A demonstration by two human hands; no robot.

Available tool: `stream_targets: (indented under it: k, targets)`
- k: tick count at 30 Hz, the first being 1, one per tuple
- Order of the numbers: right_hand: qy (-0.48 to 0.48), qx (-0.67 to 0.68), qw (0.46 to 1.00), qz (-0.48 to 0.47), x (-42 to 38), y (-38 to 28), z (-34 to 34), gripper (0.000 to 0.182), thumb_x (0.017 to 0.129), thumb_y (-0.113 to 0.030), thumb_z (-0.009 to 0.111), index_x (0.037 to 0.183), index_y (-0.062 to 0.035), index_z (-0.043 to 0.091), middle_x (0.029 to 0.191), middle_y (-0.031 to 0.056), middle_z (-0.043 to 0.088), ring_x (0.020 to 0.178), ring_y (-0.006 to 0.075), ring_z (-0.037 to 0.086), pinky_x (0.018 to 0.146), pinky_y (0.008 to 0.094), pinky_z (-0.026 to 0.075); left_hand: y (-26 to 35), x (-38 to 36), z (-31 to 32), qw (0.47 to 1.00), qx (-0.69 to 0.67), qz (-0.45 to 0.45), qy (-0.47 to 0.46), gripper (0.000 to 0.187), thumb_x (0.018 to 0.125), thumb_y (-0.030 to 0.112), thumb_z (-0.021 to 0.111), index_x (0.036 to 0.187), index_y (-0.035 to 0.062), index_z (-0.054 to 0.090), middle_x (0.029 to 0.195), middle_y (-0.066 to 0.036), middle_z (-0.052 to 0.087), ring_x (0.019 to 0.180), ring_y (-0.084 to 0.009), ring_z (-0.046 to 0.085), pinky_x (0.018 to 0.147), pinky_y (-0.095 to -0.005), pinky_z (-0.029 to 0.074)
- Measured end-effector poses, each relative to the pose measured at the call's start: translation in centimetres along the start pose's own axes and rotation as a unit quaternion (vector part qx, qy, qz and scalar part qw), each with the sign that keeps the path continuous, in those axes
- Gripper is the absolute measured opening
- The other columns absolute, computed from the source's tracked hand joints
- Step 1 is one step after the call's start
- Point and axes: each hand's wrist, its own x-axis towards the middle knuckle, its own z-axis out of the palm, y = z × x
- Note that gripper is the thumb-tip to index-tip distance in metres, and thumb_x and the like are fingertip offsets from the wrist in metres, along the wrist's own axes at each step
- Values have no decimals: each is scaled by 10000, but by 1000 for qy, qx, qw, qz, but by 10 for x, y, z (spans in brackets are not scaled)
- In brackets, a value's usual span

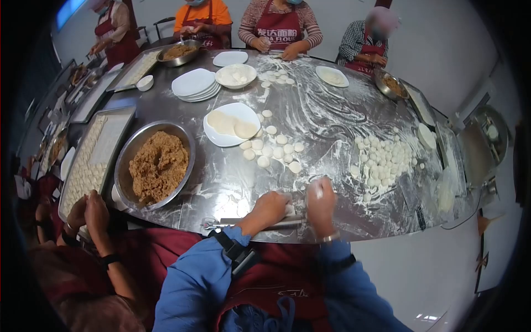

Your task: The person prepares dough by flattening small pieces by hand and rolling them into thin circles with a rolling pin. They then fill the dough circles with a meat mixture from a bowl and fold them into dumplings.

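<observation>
My left hand [269, 211] is at the near edge of the floured metal table [215, 166], its fingers curled over something pale that is mostly hidden. Close on its right, my right hand [321, 202] is raised a little, blurred, with whitish flour on its fingers; what it holds, if anything, cannot be made out. A rod-like tool [285, 222] lies along the edge below my left hand. Ahead of both hands are several small flattened dough pieces [264, 161]. A white plate [218, 136] with thin round dough wrappers [222, 122] stands beyond them to the left.
A steel bowl [189, 171] of brown filling and a tray of dumplings [83, 171] are at the left, beside a co-worker's hands [91, 213]. Many dough pieces [381, 160] and a scraper [410, 191] lie right. Stacked plates [193, 83] and several co-workers are across the table.
</observation>
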Motion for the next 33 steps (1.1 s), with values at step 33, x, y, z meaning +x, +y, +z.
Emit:
stream_targets:
  k: [33]
  targets:
    - [20,24,999,-3,-41,14,-22,90,759,-61,562,833,-39,516,696,138,574,632,293,597,602,370,468,-9,2,-1,994,-111,-15,9,142,809,187,608,869,60,632,853,-176,654,826,-374,623,727,-446,496]
